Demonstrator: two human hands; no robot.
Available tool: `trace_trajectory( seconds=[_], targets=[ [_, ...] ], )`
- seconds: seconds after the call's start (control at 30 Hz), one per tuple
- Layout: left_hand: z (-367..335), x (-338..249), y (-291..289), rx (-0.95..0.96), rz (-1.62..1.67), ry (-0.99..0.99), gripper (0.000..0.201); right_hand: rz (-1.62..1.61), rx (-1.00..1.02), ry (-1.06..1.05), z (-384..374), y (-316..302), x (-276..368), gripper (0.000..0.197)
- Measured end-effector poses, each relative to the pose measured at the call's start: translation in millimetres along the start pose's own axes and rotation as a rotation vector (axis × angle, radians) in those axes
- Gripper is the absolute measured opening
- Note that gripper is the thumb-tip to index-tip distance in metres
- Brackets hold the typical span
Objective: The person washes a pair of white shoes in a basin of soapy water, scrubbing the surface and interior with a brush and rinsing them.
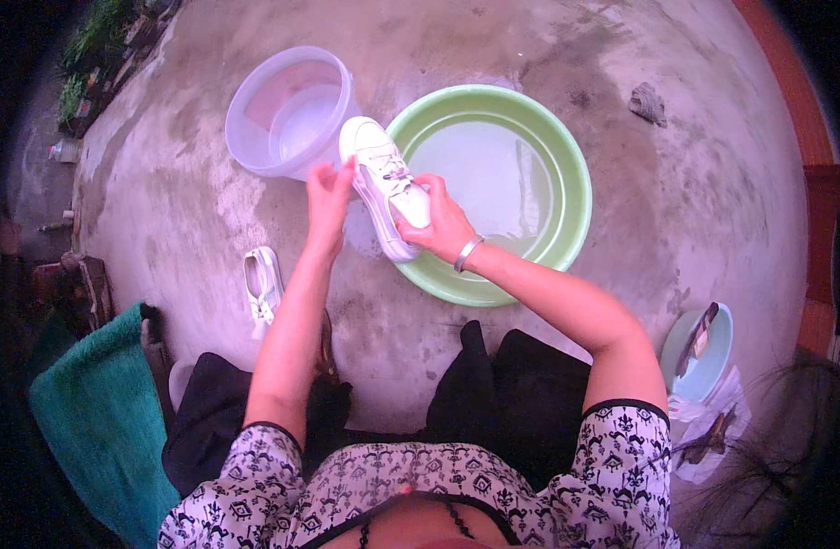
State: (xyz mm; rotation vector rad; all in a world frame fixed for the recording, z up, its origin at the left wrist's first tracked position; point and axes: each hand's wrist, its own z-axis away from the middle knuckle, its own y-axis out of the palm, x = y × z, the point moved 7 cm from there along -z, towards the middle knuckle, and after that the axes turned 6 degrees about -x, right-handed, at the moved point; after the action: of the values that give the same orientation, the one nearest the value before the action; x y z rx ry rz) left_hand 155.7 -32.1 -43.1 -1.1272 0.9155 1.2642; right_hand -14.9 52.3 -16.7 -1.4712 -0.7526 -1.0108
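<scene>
A white lace-up sneaker [381,178] is held up in front of me, toe pointing away, over the gap between two tubs. My right hand [443,220] grips it around the heel end, with a silver bangle on the wrist. Beside the shoe's left edge is my left hand [328,203], its fingers partly bent and apart, one fingertip at or very near the sole. Whether that fingertip touches cannot be made out. Below the sneaker stands a green basin [580,197] with clear water in it. A second white sneaker [263,282] rests on the ground left of my left forearm.
A translucent purple-tinted bucket [246,137] stands at the far left of the basin. A grey crumpled cloth [648,104] lies far right. Near right is a small pale blue basin [720,352] with a dark-handled item across it. A green towel [100,412] hangs near left.
</scene>
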Motion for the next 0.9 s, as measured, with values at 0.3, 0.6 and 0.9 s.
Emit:
trace_trajectory(
  seconds=[0.3, 0.6, 0.9],
  targets=[
    [23, -72, 64, 0.547, 0.717, -0.468, 0.042, -0.236, -0.007, -0.164, -17, -17, 55, 0.056],
    [21, -165, -11, 0.453, 0.301, -0.255, 0.058, 0.134, 0.169, -0.580, -25, 6, 167, 0.060],
    [63, -150, -74, 0.195, -0.029, -0.366, 0.048, 0.167, -0.020, -0.417, 17, 77, 178, 0.038]
  ],
)
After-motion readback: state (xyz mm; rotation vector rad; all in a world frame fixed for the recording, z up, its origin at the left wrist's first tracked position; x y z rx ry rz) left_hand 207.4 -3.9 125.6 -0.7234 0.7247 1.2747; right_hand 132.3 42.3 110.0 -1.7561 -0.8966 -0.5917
